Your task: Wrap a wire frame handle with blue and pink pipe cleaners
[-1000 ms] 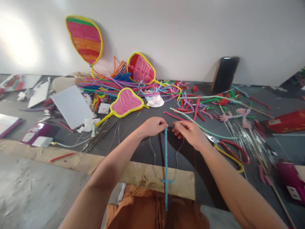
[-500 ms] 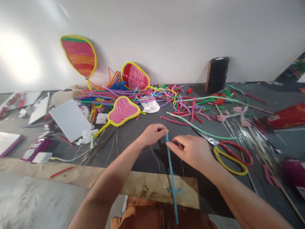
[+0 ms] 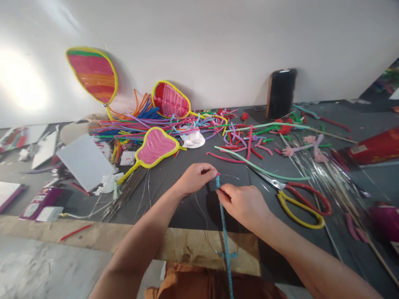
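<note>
Pinches the blue strip at its very top with the left hand; clamps it just below with the right hand, leaving most of its length beneath both.

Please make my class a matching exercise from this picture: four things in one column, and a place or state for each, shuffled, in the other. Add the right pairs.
Things:
1. Light-blue stem
2. Phone
3. Scissors
4. One short red stem

Places and states:
A. Lying on the tan strip along the near table edge
B. Pinched by the left hand and right hand
C. With one red handle and one yellow handle
D. Standing upright by the wall

Right pairs: 1-B, 2-D, 3-C, 4-A
</note>
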Available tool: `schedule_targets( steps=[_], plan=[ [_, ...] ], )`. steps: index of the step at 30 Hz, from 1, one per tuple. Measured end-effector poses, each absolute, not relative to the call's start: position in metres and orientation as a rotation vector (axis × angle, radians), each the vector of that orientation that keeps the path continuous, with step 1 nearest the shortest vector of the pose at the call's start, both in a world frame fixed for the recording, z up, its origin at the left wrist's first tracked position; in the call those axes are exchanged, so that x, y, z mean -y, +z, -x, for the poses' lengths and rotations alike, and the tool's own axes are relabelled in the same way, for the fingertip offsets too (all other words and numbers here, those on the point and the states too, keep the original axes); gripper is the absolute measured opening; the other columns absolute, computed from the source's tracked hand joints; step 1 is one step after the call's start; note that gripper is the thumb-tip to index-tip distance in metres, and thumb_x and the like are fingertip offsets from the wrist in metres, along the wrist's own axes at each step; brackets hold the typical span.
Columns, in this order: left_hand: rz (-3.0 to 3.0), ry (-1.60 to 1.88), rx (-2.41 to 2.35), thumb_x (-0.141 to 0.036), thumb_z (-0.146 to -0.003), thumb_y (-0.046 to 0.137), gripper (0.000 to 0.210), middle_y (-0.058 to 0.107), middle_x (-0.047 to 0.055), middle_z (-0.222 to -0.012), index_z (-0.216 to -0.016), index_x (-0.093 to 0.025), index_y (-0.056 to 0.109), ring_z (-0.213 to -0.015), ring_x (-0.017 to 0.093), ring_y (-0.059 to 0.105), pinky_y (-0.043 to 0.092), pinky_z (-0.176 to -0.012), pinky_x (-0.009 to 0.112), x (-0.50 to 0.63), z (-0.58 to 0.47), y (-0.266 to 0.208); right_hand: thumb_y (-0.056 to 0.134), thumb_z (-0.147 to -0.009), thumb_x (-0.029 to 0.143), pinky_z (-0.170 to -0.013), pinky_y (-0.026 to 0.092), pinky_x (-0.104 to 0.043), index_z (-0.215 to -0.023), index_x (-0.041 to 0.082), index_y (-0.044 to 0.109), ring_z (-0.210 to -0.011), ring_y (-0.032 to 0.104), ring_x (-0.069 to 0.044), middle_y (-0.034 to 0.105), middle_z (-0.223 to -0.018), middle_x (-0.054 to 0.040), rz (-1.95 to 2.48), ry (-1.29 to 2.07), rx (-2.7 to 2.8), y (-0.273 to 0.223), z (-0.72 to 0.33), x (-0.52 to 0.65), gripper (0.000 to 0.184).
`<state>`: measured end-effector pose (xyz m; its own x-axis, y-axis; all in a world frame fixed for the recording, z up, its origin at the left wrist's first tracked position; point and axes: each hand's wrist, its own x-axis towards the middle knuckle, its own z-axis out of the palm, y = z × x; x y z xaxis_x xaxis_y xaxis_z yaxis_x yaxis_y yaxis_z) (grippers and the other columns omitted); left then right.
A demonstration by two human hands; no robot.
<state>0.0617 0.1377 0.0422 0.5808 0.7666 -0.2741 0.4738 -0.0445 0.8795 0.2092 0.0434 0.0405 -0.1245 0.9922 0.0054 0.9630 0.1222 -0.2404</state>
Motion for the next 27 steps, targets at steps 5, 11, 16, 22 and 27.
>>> schedule_targets(
  steps=[5,11,16,22,27],
  plan=[
    [-1.663,0.33,-1.041,-0.034,-0.079,0.05,0.023,0.058,-0.001,-0.065,-0.075,-0.015,0.063,-0.062,0.01,0.049,0.037,-0.059,0.022,-0.138,-0.061,0.041,0.048,-0.087,0.03,-0.048,0.019,-0.028,-0.072,0.02,0.065,-0.046,0.06,-0.014,0.068,-0.056,-0.002,1.902,0.279,2.203,0.037,-0.209,-0.043,0.024],
    [-1.615,0.312,-1.031,-0.032,-0.078,0.051,0.022,0.057,-0.001,-0.064,-0.077,-0.015,0.064,-0.06,0.01,0.049,0.037,-0.057,0.021,-0.139,-0.06,0.041,0.046,-0.088,0.027,-0.048,0.02,-0.029,-0.071,0.019,0.062,-0.044,0.059,-0.013,0.067,-0.055,-0.0012,1.818,0.236,2.19,0.033,-0.209,-0.041,0.025],
    [-1.513,0.297,-1.025,-0.029,-0.076,0.052,0.018,0.056,-0.002,-0.06,-0.076,-0.014,0.063,-0.056,0.008,0.049,0.037,-0.055,0.02,-0.138,-0.06,0.043,0.047,-0.087,0.026,-0.048,0.02,-0.029,-0.07,0.018,0.061,-0.043,0.06,-0.014,0.067,-0.054,-0.0009,1.784,0.203,2.175,0.031,-0.207,-0.04,0.024],
    [-1.385,0.27,-1.042,-0.031,-0.075,0.055,0.02,0.056,-0.001,-0.059,-0.077,-0.013,0.064,-0.055,0.008,0.05,0.035,-0.051,0.019,-0.139,-0.059,0.042,0.048,-0.087,0.025,-0.047,0.021,-0.028,-0.07,0.018,0.061,-0.043,0.061,-0.015,0.067,-0.053,-0.0002,1.75,0.152,2.162,0.028,-0.205,-0.04,0.022],
    [-1.352,0.253,-1.059,-0.03,-0.075,0.054,0.021,0.056,-0.002,-0.059,-0.082,-0.013,0.065,-0.054,0.007,0.05,0.034,-0.05,0.019,-0.14,-0.059,0.044,0.048,-0.087,0.025,-0.048,0.022,-0.028,-0.072,0.018,0.062,-0.044,0.061,-0.015,0.067,-0.054,0.0002,1.736,0.126,2.148,0.027,-0.205,-0.039,0.021]
  ],
)
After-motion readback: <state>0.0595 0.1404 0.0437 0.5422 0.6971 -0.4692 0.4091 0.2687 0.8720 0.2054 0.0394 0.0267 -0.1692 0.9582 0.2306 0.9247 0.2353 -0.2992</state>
